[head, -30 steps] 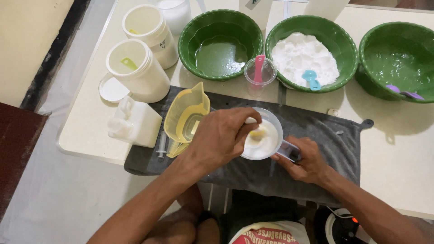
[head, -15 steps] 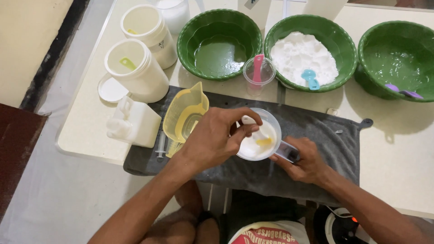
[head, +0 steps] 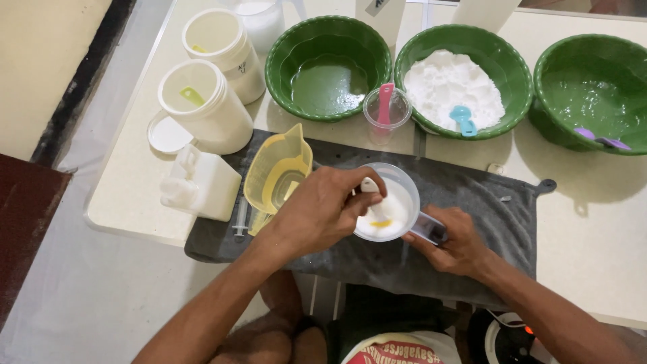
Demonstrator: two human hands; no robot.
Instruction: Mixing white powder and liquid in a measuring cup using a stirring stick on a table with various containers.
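Note:
A clear measuring cup (head: 399,195) holding white liquid with a yellow blob stands on a dark grey cloth (head: 472,202). My left hand (head: 320,212) is closed around a small white spoon (head: 372,195) whose tip dips into the cup. My right hand (head: 453,239) grips the cup's handle at its lower right. A yellow jug (head: 280,175) stands just left of my left hand.
Three green bowls line the back: one with greenish liquid (head: 328,64), one with white powder and a blue scoop (head: 458,81), one with liquid (head: 593,91). A small clear cup with a pink spoon (head: 384,111), two white jars (head: 202,108), a white block (head: 199,185) and a syringe (head: 240,216) sit nearby.
My left hand has shifted the spoon within the cup, and the yellow blob has moved lower in the white liquid. The right hand has stayed on the handle.

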